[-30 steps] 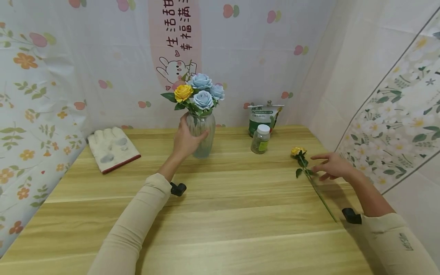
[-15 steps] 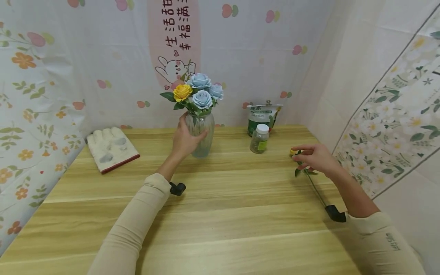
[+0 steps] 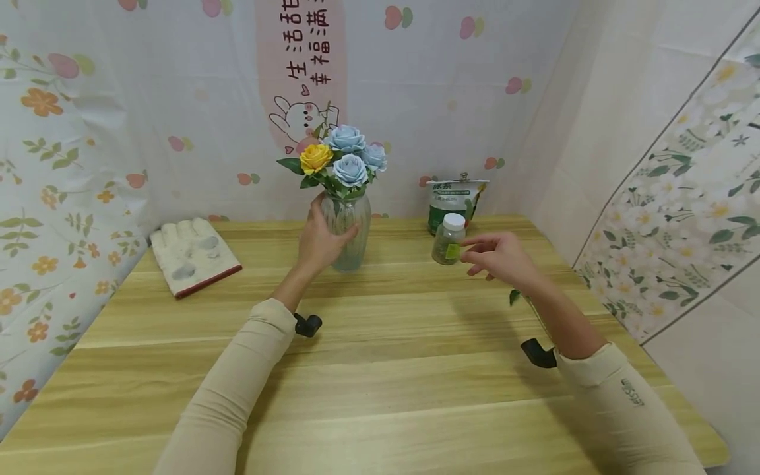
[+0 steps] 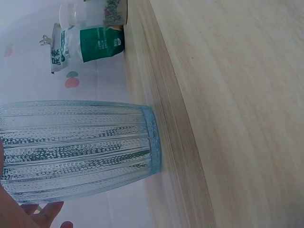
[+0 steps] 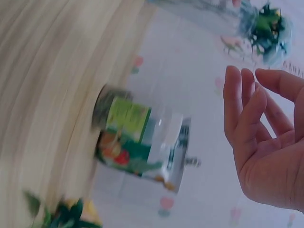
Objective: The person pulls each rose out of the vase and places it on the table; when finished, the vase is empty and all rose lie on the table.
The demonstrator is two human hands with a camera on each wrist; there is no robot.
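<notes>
Apparently, vase (image 4: 80,149) against left fingers (image 4: 46,214)

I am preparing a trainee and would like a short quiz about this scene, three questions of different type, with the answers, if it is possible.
1. Which hand grips the glass vase?
2. True or false: the right hand holds a yellow rose.
3. What stands just in front of the green-and-white bag?
(a) the glove
(b) the white-capped jar
(c) the glass vase

Key:
1. The left hand.
2. False; its fingers hold nothing.
3. b
</notes>
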